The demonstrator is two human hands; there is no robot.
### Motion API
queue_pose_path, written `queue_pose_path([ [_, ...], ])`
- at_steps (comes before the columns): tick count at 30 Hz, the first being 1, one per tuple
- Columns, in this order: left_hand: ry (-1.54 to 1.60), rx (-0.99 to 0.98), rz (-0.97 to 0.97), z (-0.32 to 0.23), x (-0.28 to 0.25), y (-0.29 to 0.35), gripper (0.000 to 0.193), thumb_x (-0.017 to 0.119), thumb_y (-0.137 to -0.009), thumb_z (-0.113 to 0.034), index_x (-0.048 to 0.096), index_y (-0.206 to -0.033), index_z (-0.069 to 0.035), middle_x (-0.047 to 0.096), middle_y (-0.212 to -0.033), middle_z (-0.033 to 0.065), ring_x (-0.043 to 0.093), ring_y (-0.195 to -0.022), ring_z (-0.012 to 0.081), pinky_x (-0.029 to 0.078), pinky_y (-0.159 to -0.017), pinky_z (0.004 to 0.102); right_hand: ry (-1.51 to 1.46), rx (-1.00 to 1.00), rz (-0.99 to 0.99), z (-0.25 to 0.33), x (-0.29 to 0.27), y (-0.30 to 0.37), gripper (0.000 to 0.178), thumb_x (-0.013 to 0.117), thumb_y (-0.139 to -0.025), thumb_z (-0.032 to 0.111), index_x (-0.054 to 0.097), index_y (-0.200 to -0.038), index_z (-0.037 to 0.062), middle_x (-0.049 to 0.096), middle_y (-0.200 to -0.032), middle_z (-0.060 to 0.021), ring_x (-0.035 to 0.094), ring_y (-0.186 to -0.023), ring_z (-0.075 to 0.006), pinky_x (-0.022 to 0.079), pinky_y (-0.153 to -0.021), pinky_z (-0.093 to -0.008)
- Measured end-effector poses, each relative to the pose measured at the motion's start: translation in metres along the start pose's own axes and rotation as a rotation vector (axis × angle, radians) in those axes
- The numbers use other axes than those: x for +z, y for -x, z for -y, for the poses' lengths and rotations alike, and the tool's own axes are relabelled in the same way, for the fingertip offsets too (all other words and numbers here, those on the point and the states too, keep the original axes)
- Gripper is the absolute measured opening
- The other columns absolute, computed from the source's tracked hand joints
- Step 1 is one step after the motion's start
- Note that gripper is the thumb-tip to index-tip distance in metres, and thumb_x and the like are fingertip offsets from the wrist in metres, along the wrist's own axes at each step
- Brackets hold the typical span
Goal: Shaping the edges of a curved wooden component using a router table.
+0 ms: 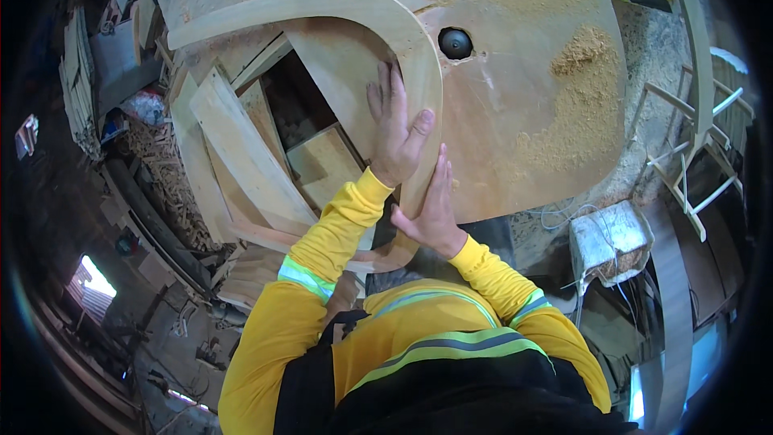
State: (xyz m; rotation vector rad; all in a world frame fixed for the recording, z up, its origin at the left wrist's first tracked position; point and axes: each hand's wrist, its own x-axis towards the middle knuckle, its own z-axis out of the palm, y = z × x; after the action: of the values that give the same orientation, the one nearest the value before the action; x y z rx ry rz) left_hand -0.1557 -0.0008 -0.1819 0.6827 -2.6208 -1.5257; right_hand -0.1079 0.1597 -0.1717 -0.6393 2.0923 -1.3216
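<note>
A pale curved wooden frame (417,60), bent like a U, lies partly on the flat work table (511,121) and reaches back toward my body. My left hand (394,129) rests at its inner edge, fingers stretched forward and thumb on the wood. Nearer to me, my right hand (435,213) straddles the same side, fingers along the outer edge and thumb toward the inside. Just right of the frame's bend, a dark round metal spindle top (456,43) shows in a hole in the table.
Sawdust (586,52) is heaped on the table's right part. Loose curved boards (241,141) lie left of my hands beside a dark opening. To the right stand a whitish box-like block (612,242) with wires and a thin wooden framework (696,153). Scrap wood (76,72) is stacked far left.
</note>
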Motion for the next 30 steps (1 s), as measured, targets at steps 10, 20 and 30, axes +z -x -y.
queue_pose_path([
  [10,0.019,0.002,0.021,-0.008,0.005,-0.001,0.082,0.046,-0.101,-0.042,0.009,-0.155,0.007,0.014,-0.163,0.0271,0.011,-0.152,0.0415,-0.001,-0.116,0.0629,0.037,-0.03,0.023,-0.005,-0.007,0.004,0.121,0.079,-0.074,0.025,-0.006,-0.152,-0.0107,0.005,-0.157,-0.0395,0.014,-0.147,-0.0527,0.015,-0.12,-0.0541],
  [20,-0.034,0.02,0.021,-0.006,0.006,0.001,0.079,0.042,-0.103,-0.042,0.01,-0.156,0.007,0.019,-0.162,0.0261,0.019,-0.151,0.037,-0.004,-0.12,0.0563,0.053,-0.048,-0.003,-0.006,-0.006,0.005,0.119,0.078,-0.074,0.024,-0.005,-0.152,-0.0103,0.007,-0.156,-0.0405,0.016,-0.146,-0.0545,0.017,-0.119,-0.0543],
  [30,-0.049,0.04,0.011,-0.007,0.008,0.001,0.079,0.042,-0.102,-0.042,0.011,-0.155,0.007,0.02,-0.161,0.027,0.018,-0.151,0.0374,-0.004,-0.12,0.0564,0.069,-0.043,0.017,-0.008,-0.008,0.008,0.12,0.078,-0.075,0.025,-0.007,-0.152,-0.0107,0.007,-0.156,-0.0411,0.016,-0.145,-0.0558,0.016,-0.119,-0.0564],
])
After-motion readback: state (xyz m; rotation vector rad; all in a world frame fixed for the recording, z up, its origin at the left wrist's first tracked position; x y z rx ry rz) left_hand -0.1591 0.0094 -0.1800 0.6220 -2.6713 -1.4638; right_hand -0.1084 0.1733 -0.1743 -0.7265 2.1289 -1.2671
